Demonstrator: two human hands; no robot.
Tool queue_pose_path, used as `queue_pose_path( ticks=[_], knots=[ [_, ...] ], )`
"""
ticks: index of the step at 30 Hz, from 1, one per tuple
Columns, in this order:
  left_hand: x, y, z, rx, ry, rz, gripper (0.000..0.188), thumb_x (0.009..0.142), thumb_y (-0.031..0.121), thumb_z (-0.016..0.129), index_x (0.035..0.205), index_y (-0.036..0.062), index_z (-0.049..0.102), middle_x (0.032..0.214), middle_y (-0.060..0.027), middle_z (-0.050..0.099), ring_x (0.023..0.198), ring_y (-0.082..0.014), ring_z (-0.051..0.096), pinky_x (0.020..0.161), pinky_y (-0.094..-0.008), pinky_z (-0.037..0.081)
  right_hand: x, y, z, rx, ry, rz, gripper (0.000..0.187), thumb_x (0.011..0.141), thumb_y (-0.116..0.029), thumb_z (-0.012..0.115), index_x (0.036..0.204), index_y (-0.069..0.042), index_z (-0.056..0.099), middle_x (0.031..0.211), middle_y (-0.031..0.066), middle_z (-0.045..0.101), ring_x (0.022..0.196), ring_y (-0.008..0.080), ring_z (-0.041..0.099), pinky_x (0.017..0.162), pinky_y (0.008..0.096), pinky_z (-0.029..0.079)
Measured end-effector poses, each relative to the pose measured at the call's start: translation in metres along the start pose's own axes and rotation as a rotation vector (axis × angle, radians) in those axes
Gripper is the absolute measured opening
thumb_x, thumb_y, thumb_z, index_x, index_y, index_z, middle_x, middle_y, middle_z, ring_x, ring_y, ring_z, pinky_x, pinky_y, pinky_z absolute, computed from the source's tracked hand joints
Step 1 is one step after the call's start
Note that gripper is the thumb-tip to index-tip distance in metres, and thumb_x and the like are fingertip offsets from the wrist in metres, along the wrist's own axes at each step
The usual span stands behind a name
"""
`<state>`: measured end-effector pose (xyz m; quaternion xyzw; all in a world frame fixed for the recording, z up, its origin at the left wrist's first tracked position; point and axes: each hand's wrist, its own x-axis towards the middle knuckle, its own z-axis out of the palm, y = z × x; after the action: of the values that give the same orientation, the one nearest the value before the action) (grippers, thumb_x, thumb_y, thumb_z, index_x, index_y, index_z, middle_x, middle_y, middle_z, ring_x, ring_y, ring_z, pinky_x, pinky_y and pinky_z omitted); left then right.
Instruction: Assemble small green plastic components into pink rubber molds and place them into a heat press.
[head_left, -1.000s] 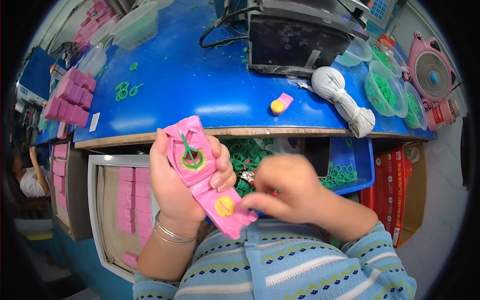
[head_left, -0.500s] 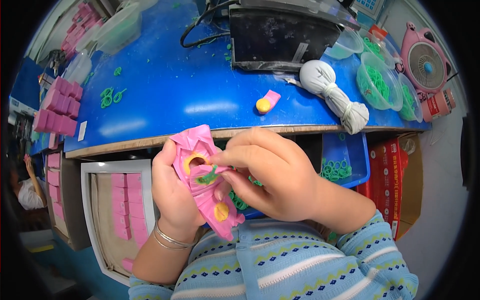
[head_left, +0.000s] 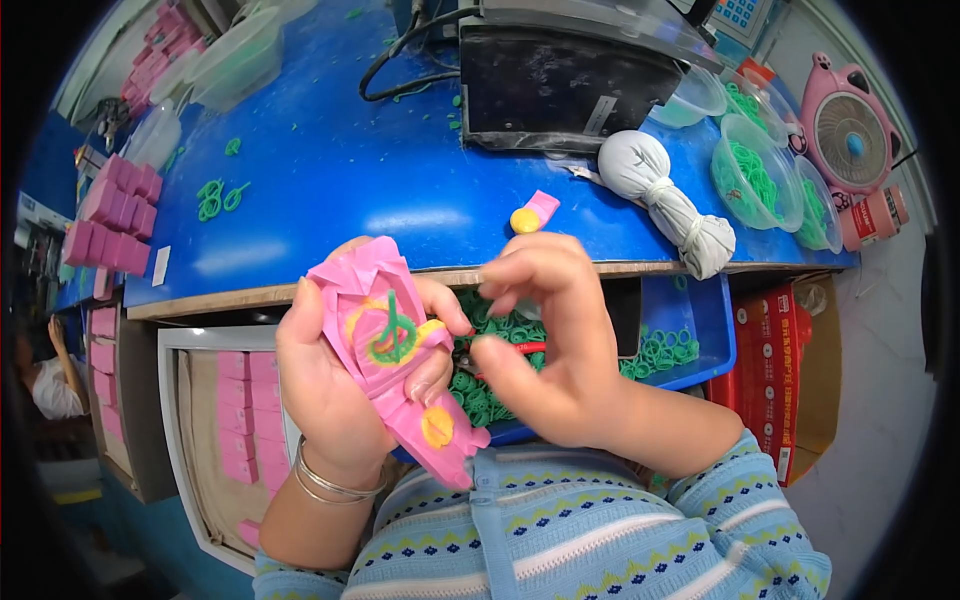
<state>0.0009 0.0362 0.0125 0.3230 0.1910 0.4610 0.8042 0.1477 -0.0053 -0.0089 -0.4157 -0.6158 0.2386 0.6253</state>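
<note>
My left hand [head_left: 328, 395] is closed around a soft pink rubbery mould [head_left: 380, 382] with pointed, folded ends. A green ring with a straight tail [head_left: 393, 342] lies in its yellow-rimmed hollow; a second yellow round spot [head_left: 437, 427] shows lower down. My right hand [head_left: 565, 345] hovers just right of the mould, thumb and fingers apart, with nothing visible between them. Behind it, a red-handled hand tool [head_left: 527, 348] rests on a heap of green rings [head_left: 485, 402] in a blue bin [head_left: 712, 350]. My right hand hides part of the tool.
A small pink-and-yellow piece [head_left: 535, 213] and a white cloth bundle [head_left: 665, 195] lie on the blue table [head_left: 330, 150]. A black box-shaped device [head_left: 560, 95] stands behind. Bowls of green rings [head_left: 760, 180] and a pink fan [head_left: 850, 130] are at right; pink blocks [head_left: 115, 215] stack left.
My right hand has let go of the green ring and drawn back to the right, its fingers spreading. The mould has tilted and shifted slightly left, showing the green ring in the hollow.
</note>
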Motion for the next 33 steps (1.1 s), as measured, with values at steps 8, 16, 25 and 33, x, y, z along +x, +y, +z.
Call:
queue_pose_path(
  ticks=[8,16,25,33],
  knots=[
    [-0.017,-0.008,0.002,0.136,0.048,0.142,0.047,0.092,0.042,0.029,0.112,0.0017,0.041,0.100,-0.0110,0.054,0.089,-0.0186,0.055,0.078,-0.0300,0.046,0.005,-0.027,0.005,-0.100,-0.142,-0.092,0.030,0.061,-0.020,0.073,0.083,-0.007,0.059,0.105,0.0122,0.048,0.091,0.0282,0.047,0.079,0.0376,0.038],
    [-0.025,-0.003,-0.003,0.800,-0.075,0.551,0.061,0.082,0.044,0.055,0.115,-0.0027,0.035,0.101,-0.0184,0.050,0.089,-0.0206,0.052,0.077,-0.0304,0.043,-0.018,-0.043,0.004,-0.287,-0.162,-0.417,0.024,0.066,-0.007,0.069,0.087,0.000,0.060,0.091,0.0134,0.061,0.073,0.0251,0.061,0.069,0.0362,0.048],
    [-0.040,0.023,-0.018,0.874,-0.034,0.101,0.058,0.082,0.041,0.061,0.113,-0.0075,0.051,0.087,-0.0128,0.064,0.065,-0.0122,0.059,0.060,-0.0222,0.050,-0.011,-0.013,-0.019,0.638,0.030,0.568,0.007,0.081,-0.003,0.064,0.084,-0.002,0.058,0.093,0.0077,0.060,0.084,0.0150,0.058,0.075,0.0291,0.047],
    [-0.028,-0.013,-0.012,0.890,-0.097,0.172,0.041,0.081,-0.005,0.057,0.122,-0.0019,0.050,0.101,-0.0133,0.061,0.077,-0.0105,0.060,0.057,-0.0207,0.050,-0.013,-0.010,-0.009,0.153,-0.136,0.400,0.012,0.081,-0.010,0.064,0.086,-0.001,0.061,0.084,0.0060,0.062,0.075,0.0121,0.058,0.065,0.0255,0.047]
  ],
)
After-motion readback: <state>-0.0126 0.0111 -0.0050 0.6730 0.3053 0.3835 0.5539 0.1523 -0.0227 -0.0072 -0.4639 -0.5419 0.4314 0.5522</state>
